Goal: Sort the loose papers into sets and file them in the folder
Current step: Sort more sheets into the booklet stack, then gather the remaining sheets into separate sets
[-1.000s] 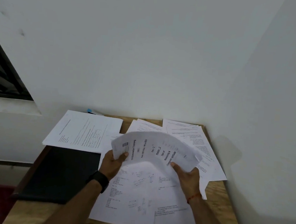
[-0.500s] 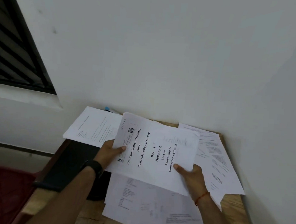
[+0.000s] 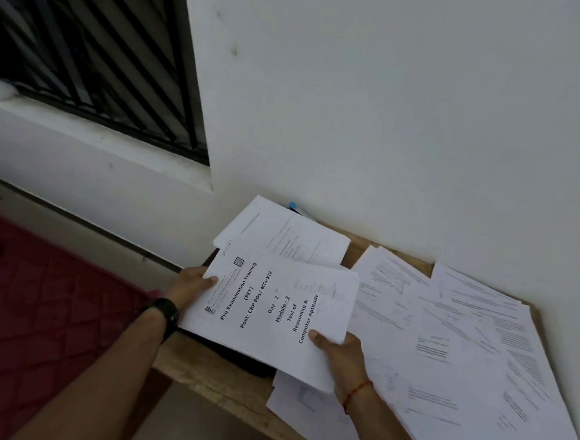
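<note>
Both hands hold a white printed set of papers [image 3: 275, 308] headed "Pre Examination Training", level over the table's left part. My left hand [image 3: 191, 285] grips its left edge with the thumb on top. My right hand [image 3: 338, 350] grips its near right corner, thumb on the page. Under the set lies the black folder [image 3: 238, 355], mostly hidden. Another white sheet [image 3: 287, 237] rests behind it at the back left. Several loose printed papers [image 3: 461, 352] lie spread over the right of the wooden table [image 3: 209, 375].
A white wall stands right behind the table, with a barred window [image 3: 87, 51] at the upper left. A red quilted surface [image 3: 35, 305] lies left of the table. A small blue object [image 3: 293, 206] peeks out behind the back sheet.
The held set has moved left, flattened out and come over the black folder. My view has swung to the left, so the loose papers now lie at the right.
</note>
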